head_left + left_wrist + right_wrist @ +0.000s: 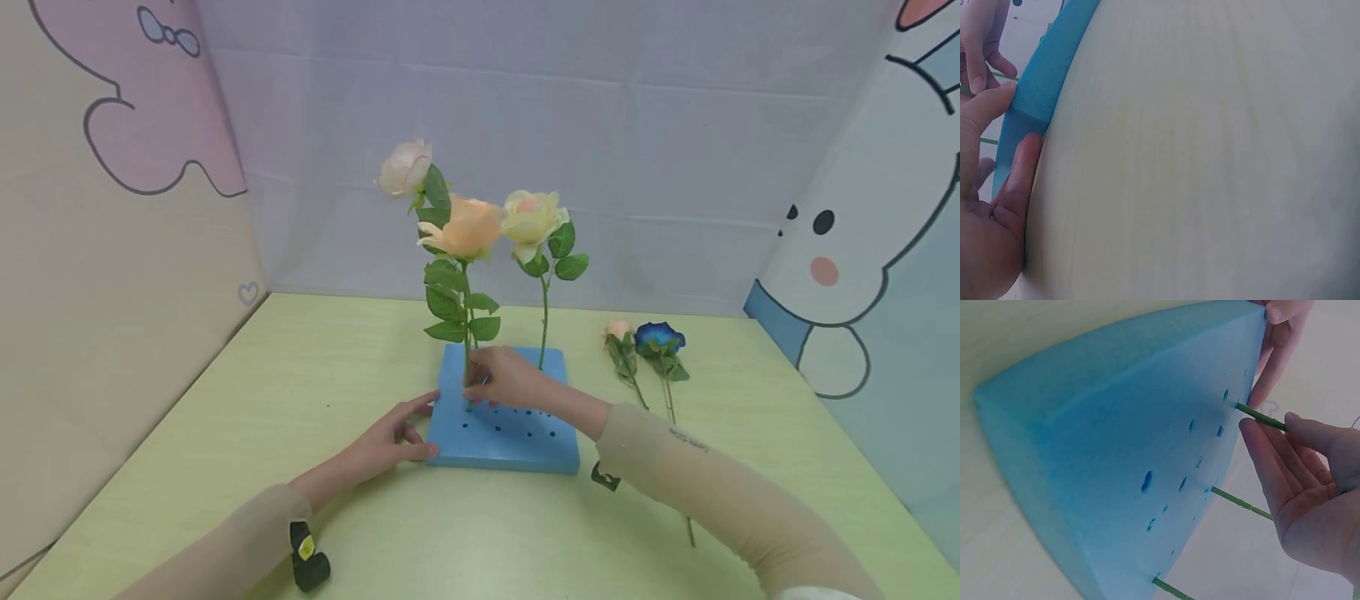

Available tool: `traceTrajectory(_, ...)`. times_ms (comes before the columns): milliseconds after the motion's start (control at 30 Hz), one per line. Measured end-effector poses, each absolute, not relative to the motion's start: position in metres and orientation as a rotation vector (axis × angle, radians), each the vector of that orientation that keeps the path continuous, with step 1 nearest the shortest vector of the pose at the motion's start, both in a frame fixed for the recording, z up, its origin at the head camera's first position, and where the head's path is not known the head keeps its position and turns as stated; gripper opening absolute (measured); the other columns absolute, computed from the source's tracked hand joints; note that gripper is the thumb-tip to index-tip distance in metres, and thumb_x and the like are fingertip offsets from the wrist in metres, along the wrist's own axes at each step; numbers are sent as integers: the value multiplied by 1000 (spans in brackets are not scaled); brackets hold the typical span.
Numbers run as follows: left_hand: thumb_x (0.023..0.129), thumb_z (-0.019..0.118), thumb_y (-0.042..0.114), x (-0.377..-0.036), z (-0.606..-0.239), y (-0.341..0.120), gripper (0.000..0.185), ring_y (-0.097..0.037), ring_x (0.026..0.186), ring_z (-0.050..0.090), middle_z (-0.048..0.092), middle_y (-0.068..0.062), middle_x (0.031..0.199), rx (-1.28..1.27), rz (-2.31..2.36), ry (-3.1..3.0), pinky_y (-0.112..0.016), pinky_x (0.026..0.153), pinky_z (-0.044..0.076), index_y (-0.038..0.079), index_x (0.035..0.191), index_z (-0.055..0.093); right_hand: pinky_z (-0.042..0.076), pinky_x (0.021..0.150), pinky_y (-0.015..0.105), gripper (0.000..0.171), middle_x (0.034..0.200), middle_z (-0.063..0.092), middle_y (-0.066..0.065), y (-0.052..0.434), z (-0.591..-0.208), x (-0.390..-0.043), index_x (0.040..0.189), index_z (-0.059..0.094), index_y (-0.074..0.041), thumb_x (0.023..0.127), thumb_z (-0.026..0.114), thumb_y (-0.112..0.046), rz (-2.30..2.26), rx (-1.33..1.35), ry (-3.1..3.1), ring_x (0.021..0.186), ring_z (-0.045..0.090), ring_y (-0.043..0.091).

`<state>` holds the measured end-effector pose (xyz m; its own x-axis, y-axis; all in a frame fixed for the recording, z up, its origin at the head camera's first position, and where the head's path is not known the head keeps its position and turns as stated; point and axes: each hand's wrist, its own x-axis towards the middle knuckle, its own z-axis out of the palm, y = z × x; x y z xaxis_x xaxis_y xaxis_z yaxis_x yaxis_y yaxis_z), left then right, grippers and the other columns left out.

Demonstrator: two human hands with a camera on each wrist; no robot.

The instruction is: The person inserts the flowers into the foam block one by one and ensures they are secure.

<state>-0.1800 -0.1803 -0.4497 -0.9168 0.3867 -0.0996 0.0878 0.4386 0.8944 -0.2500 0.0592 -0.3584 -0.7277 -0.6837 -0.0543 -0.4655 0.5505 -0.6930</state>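
Pale green worktop (315, 367), enclosed on three sides by printed backdrop panels (120, 275), with open surface to the left of and in front of the blue foam block (517, 442), which lies near the centre. Three artificial roses stand upright in the block: a peach rose (465, 227), a white rose (405, 167) behind it and a cream rose (531, 217) to its right. A small pink rose (618, 329) and a blue rose (658, 337) lie flat on the worktop, just right of the block and apart from it. The right hand (506, 379) pinches the green stem (1260, 416) of the peach rose just above the block's top face. The left hand (390, 442), fingers straight, presses the block's left edge. The right wrist view alone shows the stems entering separate holes; the left wrist view alone shows the thumb (988, 103) on the block's top edge and a finger (1019, 172) flat along its side wall.
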Motion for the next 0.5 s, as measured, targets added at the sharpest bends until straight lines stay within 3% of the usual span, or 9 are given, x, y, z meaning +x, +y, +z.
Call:
traceTrajectory(167,88,75,30,-180,-449,-180,82,-12,90,64,40,-16,152,400,1460,2410,-25,77,48,25,156,29,58,65,29,24,107,75,15,63,-358,-249,113,65,-1,91,70,-9,-987,-967,2437,96,74,22)
traceTrajectory(267,89,74,30,-178,-447,-180,82,-11,90,63,40,-17,153,404,1450,2415,-25,76,48,24,156,28,58,73,28,34,113,73,16,68,-356,-248,123,63,-1,91,70,-10,-1004,-1006,2431,105,72,25)
traceTrajectory(500,89,74,29,-176,-446,-180,82,-11,89,62,39,-20,152,412,1473,2405,-24,75,48,22,157,28,56,90,32,42,121,71,11,79,-355,-243,130,61,-6,91,71,-17,-1024,-1062,2506,109,70,24)
